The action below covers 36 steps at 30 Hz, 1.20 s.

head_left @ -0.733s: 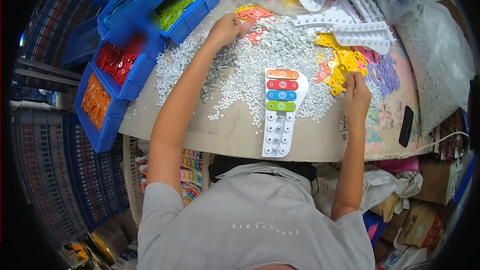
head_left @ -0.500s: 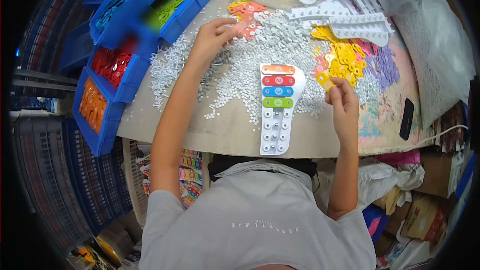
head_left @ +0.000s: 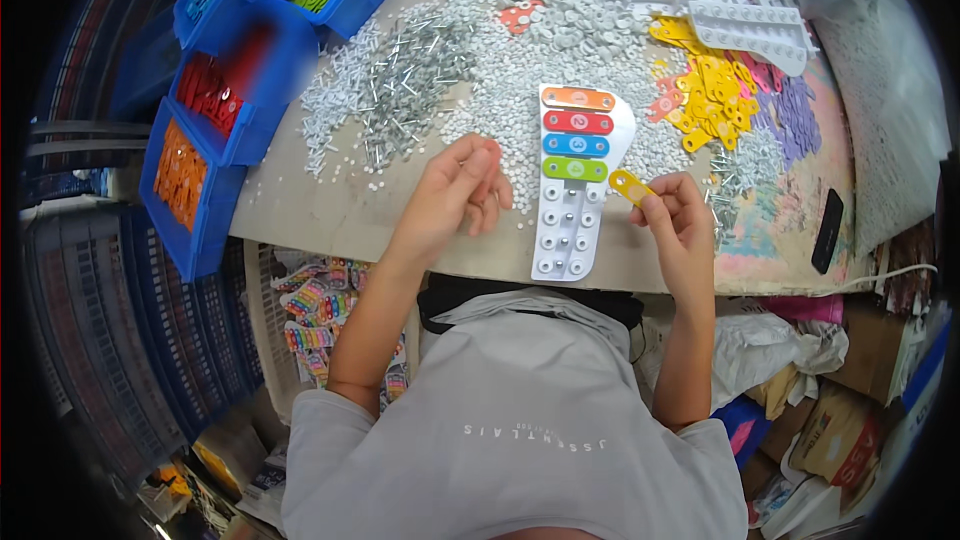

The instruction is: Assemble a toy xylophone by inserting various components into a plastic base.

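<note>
A white toy-xylophone base [head_left: 565,240] lies on the table in front of me. Across its upper part sit an orange bar [head_left: 577,99], a red bar [head_left: 578,122], a blue bar [head_left: 575,145] and a green bar [head_left: 575,169]. Its lower part shows bare round seats and small pins. To the right of the green bar, my right hand [head_left: 682,225] pinches a yellow bar [head_left: 630,187] by one end. Left of the base, my left hand [head_left: 455,195] is closed with curled fingers; what lies in them, if anything, is hidden.
Small white washers [head_left: 510,70] and metal pins [head_left: 410,70] are heaped beyond the base. Blue bins [head_left: 205,260] with coloured bars stand left. Yellow bars [head_left: 715,105], purple bars [head_left: 790,125], more white bases [head_left: 750,30] and a black phone-like slab [head_left: 827,232] lie right.
My left hand has come back from the salmon bars toward the base and curled its fingers. My right hand has brought the yellow bar close to the base's right edge.
</note>
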Each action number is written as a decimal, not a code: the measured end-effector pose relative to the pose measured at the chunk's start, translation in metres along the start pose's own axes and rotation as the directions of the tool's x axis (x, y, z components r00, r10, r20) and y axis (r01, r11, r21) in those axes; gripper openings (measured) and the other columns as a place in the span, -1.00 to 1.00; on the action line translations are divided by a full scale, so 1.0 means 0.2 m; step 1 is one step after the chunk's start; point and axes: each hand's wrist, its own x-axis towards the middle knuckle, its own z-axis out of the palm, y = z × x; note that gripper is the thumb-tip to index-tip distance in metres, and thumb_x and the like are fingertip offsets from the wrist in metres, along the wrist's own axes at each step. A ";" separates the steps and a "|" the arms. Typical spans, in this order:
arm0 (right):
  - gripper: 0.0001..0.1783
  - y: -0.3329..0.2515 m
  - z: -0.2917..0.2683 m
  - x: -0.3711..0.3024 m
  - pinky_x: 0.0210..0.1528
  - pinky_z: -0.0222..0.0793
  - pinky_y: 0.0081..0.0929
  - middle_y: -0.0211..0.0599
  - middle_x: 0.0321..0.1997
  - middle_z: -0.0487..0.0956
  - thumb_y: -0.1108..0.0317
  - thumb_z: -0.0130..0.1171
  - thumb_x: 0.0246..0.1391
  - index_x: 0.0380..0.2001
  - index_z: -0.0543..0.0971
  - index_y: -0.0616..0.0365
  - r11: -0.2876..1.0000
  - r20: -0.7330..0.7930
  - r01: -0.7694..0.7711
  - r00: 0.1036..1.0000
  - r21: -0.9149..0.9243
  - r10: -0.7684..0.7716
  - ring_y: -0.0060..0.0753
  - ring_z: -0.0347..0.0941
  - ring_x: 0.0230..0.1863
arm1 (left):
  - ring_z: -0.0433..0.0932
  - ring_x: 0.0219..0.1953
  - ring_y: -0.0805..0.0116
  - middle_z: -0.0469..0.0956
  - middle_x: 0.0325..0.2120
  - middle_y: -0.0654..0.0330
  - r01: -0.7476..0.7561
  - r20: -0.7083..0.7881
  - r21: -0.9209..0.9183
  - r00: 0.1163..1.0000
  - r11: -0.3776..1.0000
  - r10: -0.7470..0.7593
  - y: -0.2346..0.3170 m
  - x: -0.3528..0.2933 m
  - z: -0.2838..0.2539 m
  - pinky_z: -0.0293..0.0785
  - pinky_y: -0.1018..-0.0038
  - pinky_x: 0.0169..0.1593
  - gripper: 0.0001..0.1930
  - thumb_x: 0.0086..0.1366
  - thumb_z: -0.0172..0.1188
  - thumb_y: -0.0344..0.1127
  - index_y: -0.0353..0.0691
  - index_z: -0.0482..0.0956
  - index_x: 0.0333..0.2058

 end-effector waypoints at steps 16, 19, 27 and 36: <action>-0.81 0.00 -0.03 -0.05 -0.33 0.30 -0.74 -0.47 -0.33 0.54 0.37 -0.02 0.39 -0.04 0.49 0.17 0.994 -0.033 -0.076 0.996 0.080 0.079 -0.70 0.39 -0.38 | 0.43 -0.18 0.38 0.51 -0.27 0.30 -0.430 0.153 0.790 0.828 0.436 0.539 -0.08 0.07 0.20 0.25 0.43 0.02 -0.87 0.21 0.35 -0.27 -0.15 0.70 -0.31; -0.81 0.01 -0.03 -0.07 -0.39 0.25 -0.74 -0.49 -0.33 0.55 0.39 0.02 0.37 -0.08 0.56 0.19 0.978 0.028 -0.065 0.997 -0.201 0.072 -0.75 0.37 -0.37 | 0.35 -0.05 0.31 0.42 -0.27 0.31 -0.398 0.119 0.762 0.861 0.510 0.494 -0.09 0.10 0.26 0.10 0.33 0.11 -0.88 0.10 0.40 -0.23 -0.10 0.72 -0.45; -0.81 -0.06 -0.03 -0.08 -0.43 0.23 -0.73 -0.48 -0.40 0.57 0.42 0.06 0.33 -0.10 0.57 0.25 0.972 0.058 -0.166 0.982 -0.168 0.178 -0.77 0.34 -0.44 | 0.35 -0.12 0.31 0.39 -0.31 0.32 -0.410 0.194 0.838 0.841 0.361 0.505 -0.10 0.13 0.28 0.12 0.32 0.04 -0.86 0.07 0.42 -0.19 -0.08 0.72 -0.43; -0.81 -0.09 0.08 -0.08 -0.44 0.24 -0.63 -0.43 -0.52 0.53 0.44 -0.03 0.36 -0.04 0.49 0.21 0.960 0.141 -0.058 0.985 -0.274 0.100 -0.71 0.31 -0.51 | 0.39 -0.15 0.28 0.45 -0.27 0.27 -0.371 0.070 0.836 0.804 0.406 0.590 -0.15 0.15 0.19 0.16 0.33 0.04 -0.66 0.12 0.40 -0.25 -0.13 0.56 -0.14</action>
